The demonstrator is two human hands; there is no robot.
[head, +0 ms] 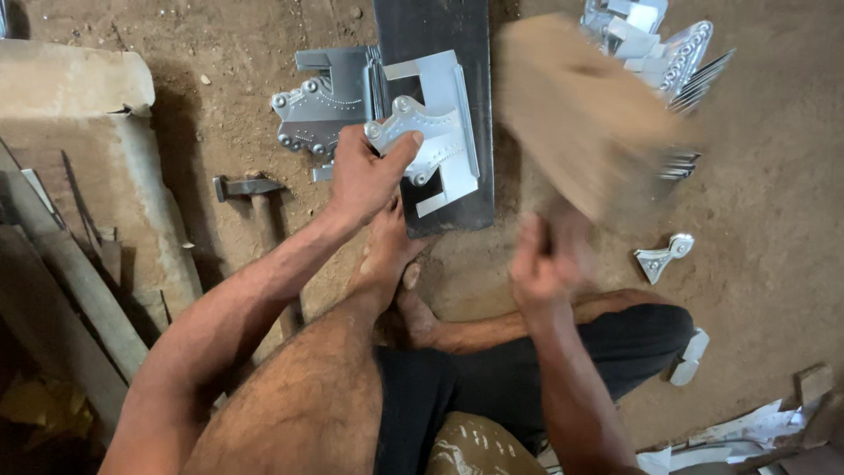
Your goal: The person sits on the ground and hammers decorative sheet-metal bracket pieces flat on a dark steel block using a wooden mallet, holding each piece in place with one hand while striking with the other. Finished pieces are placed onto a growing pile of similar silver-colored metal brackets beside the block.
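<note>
Left hand (365, 176): pinching the metal bracket (435, 132) at its left edge, pressing it flat.
Bracket: lying on the dark plate (440, 35).
Right hand (545, 264): clasping a blurred wooden mallet (585, 114), raised right of the bracket.
Hammer (255, 198): lying left, on dirt.

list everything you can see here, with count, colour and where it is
metal bracket: one, silver, on the dark slab, under the left hand
dark slab: one, black, top centre on the dirt floor
bracket stacks: two, silver, left of the slab and top right
wooden mallet: one, brown, blurred, raised in the right hand
hammer: one, rusty, on the ground at left
small bracket: one, silver, right
left hand: holds the bracket
right hand: grips the mallet
</note>
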